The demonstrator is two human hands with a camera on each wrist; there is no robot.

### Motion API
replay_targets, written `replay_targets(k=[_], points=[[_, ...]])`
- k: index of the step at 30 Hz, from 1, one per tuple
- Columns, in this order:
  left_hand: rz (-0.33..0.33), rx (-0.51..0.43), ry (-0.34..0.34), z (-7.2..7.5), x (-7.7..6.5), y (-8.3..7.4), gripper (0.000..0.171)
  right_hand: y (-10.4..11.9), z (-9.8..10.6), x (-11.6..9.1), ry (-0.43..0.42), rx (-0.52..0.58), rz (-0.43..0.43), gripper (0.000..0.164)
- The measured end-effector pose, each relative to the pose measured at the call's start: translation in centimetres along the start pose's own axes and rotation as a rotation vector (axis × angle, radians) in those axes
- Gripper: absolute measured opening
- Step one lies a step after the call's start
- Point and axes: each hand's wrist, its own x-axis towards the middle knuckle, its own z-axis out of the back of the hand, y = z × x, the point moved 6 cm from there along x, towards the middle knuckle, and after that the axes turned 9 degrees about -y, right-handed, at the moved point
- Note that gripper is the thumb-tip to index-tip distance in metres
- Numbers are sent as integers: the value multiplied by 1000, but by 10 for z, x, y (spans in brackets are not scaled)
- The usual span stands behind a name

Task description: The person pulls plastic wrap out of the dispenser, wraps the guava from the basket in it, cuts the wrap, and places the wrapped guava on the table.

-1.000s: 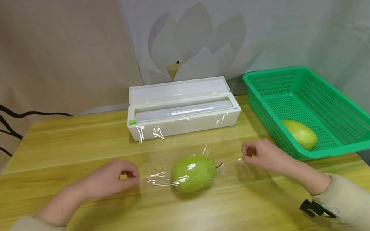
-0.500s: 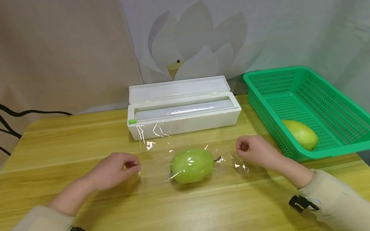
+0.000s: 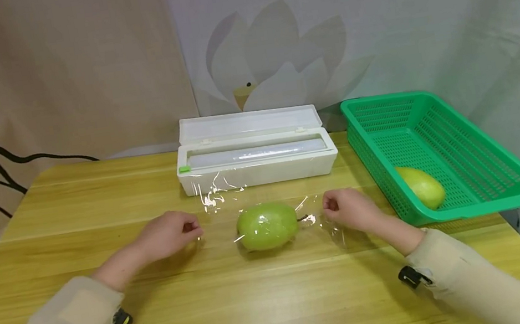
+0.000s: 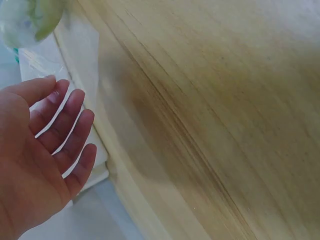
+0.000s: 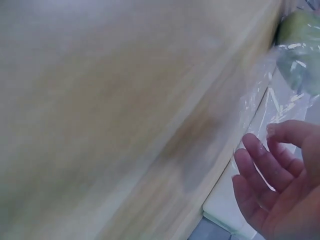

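A green pear-like fruit (image 3: 267, 226) with a thin dark stem lies on its side on the wooden table. Clear cling film (image 3: 217, 199) stretches over it from the white dispenser box (image 3: 259, 173) behind. To the fruit's left, my left hand (image 3: 168, 235) pinches the film's edge between thumb and index finger; the left wrist view shows its other fingers loosely bent. My right hand (image 3: 351, 209) pinches the opposite side near the stem. Crumpled film runs from its fingertips (image 5: 272, 131) towards the fruit in the right wrist view.
A green plastic basket (image 3: 470, 153) stands on the right with one yellow-green fruit (image 3: 422, 187) inside. The dispenser's lid (image 3: 249, 123) is raised at the back, showing the film roll (image 3: 256, 153). A printed curtain hangs behind the table (image 3: 281, 304).
Both hands have drawn closer together, the right one moving left and slightly away from the body. The film has slackened over the fruit, which appears slightly higher in the head view.
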Motion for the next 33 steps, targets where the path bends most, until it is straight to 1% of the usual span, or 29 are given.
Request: replay_targets(k=[6, 12, 17, 25, 29, 33], points=[[23, 22, 3, -4, 5, 5, 20, 2, -3, 7, 16, -54, 14, 9], [39, 61, -25, -5, 12, 7, 20, 5, -3, 14, 11, -129, 48, 8], [55, 91, -48, -7, 17, 9, 21, 6, -2, 20, 9, -189, 60, 9], [62, 80, -57, -7, 19, 11, 18, 6, -3, 25, 7, -216, 59, 10], [71, 107, -85, -4, 19, 13, 17, 5, -2, 28, -4, -217, 59, 9], [92, 135, -109, -2, 21, 14, 18, 5, -1, 32, -26, -226, 75, 12]])
